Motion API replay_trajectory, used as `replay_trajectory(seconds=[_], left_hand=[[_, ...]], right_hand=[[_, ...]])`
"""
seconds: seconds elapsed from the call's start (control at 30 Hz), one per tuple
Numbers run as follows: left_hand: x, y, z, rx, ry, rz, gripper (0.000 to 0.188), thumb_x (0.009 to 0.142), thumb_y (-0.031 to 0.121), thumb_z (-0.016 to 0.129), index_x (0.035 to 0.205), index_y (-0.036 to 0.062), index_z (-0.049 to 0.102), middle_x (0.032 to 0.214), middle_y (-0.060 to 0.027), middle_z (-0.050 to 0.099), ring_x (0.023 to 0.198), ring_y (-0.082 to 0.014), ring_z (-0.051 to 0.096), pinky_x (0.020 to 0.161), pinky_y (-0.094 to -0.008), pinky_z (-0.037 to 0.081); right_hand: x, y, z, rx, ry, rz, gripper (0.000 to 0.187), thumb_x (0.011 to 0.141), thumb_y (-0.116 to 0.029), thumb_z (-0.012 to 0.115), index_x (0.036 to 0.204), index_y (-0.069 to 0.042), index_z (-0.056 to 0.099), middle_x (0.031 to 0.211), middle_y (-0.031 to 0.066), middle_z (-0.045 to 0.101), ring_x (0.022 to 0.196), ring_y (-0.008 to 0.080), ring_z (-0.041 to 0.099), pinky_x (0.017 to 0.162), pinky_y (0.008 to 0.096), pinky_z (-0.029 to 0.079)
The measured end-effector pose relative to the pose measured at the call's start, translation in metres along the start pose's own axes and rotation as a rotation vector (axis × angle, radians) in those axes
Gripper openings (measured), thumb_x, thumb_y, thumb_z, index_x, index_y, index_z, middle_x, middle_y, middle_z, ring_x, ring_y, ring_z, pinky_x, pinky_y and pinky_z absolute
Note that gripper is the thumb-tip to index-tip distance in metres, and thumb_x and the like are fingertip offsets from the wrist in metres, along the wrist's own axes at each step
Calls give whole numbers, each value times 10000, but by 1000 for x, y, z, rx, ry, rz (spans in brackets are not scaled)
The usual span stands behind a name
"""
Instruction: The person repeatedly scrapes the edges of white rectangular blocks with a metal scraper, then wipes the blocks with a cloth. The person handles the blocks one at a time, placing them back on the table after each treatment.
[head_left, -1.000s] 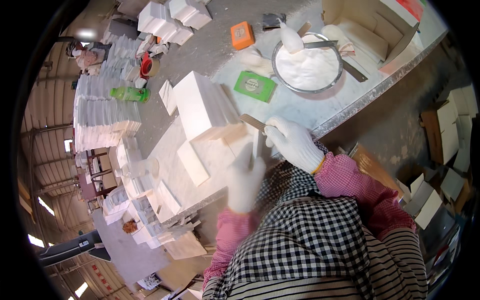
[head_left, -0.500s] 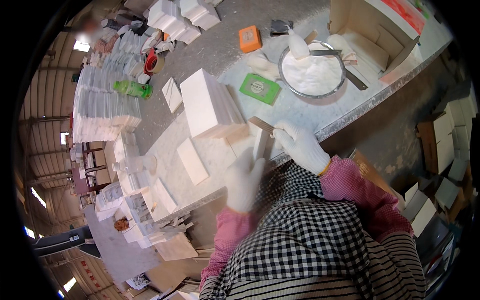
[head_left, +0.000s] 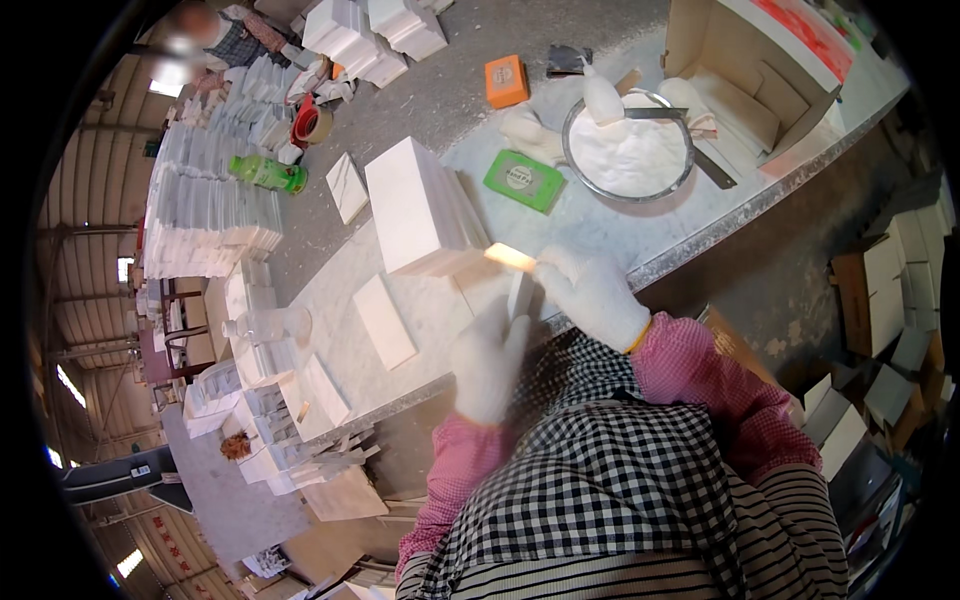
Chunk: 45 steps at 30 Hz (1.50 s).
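Note:
My left hand (head_left: 487, 365), in a white knit glove and slightly blurred, grips a narrow white tile (head_left: 519, 294) seen nearly edge-on at the table's front edge. My right hand (head_left: 594, 297), gloved too, closes on a flat-bladed scraper (head_left: 510, 257); its blade shines bright with reflected light above the tile's upper end. The scraper's handle is hidden in the glove. Just beyond the blade stands a block of stacked white tiles (head_left: 418, 210). A single tile (head_left: 384, 322) lies flat to the left of my hands.
A steel bowl of white paste (head_left: 628, 150) holds a white squeeze bottle (head_left: 602, 100) and a knife. Near it lie a green packet (head_left: 524, 180), an orange block (head_left: 506, 81) and an open cardboard box (head_left: 740, 85). Tile stacks (head_left: 215, 205) and a green bottle (head_left: 268, 173) stand left.
The scraper's blade has tilted and moved slightly left, turning from brownish to a bright glint. My right hand has shifted a little left; my left hand stays nearly in place with the tile.

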<state>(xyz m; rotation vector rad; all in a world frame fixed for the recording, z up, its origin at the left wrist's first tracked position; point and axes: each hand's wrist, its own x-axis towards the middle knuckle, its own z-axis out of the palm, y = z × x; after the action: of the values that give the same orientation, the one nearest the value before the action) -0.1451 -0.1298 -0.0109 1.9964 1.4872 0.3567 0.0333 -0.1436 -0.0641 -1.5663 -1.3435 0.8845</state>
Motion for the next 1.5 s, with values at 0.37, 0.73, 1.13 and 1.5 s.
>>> replay_trajectory(seconds=[0.37,0.73,1.13,1.5], left_hand=[[8,16,-21,-249,-131,-183,261,948,221,697,992,-32,739,777,-98,726,656,-151,658,600,-321,500],[18,-35,23,-824,-354,-467,358,1006,238,660,1228,-38,710,1048,-66,742,917,-131,686,801,-282,546],[9,-38,42,-797,-274,-442,467,1066,292,559,1256,-125,649,1040,-105,723,876,-152,673,772,-277,546],[11,-36,43,-645,-249,-422,449,1047,310,563,1093,-114,702,878,-65,697,772,-124,622,698,-290,513]], right_hand=[[-22,-6,-11,238,-59,241,230,1013,-247,575,1100,-58,674,884,169,699,820,354,678,750,443,533],[-36,31,6,-120,204,162,264,1008,-280,598,1197,-111,674,987,193,720,886,415,686,767,487,539],[-25,9,-16,-403,-147,126,418,1038,-283,581,1415,-104,610,981,237,719,891,406,709,759,470,552],[-21,18,-7,-496,-211,125,484,1066,-337,490,1498,-122,532,968,261,707,852,433,685,753,498,531]])
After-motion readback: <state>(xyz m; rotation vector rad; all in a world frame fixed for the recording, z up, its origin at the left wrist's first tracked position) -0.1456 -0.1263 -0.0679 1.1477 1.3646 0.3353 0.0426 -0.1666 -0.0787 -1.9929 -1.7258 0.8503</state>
